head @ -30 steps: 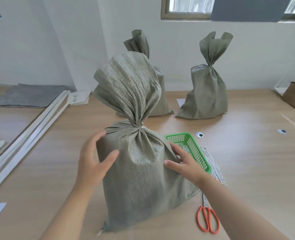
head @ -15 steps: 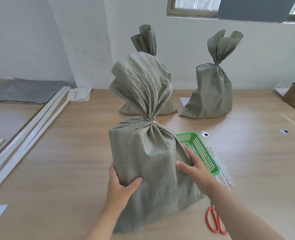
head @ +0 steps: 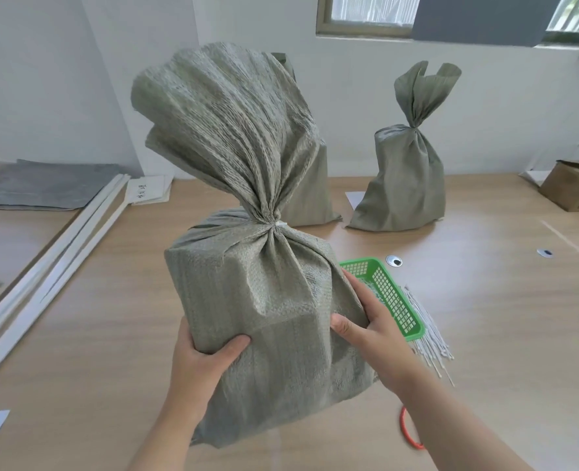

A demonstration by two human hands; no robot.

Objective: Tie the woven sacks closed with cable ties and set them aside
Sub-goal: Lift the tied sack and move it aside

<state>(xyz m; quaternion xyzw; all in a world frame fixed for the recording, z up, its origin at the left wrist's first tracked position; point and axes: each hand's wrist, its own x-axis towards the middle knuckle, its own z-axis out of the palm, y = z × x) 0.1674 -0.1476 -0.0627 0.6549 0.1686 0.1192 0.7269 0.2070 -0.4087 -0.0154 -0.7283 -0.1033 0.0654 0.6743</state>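
The woven sack (head: 267, 317) stood near the middle of the table (head: 485, 300), its neck cinched by a white cable tie (head: 279, 225). The left hand (head: 203, 358) gripped its left side with the thumb in front, and the right hand (head: 373, 331) clasped its right side. Its base seemed to touch the table, though this was unclear. Just right lay a green basket (head: 393, 297) and loose ties (head: 427, 334). Farther off stood a second sack (head: 407, 185) and a third sack (head: 310, 188), both tied.

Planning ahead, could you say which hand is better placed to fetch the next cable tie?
Likely the right hand, gripping the sack beside the cable ties; the left hand grips its far side.
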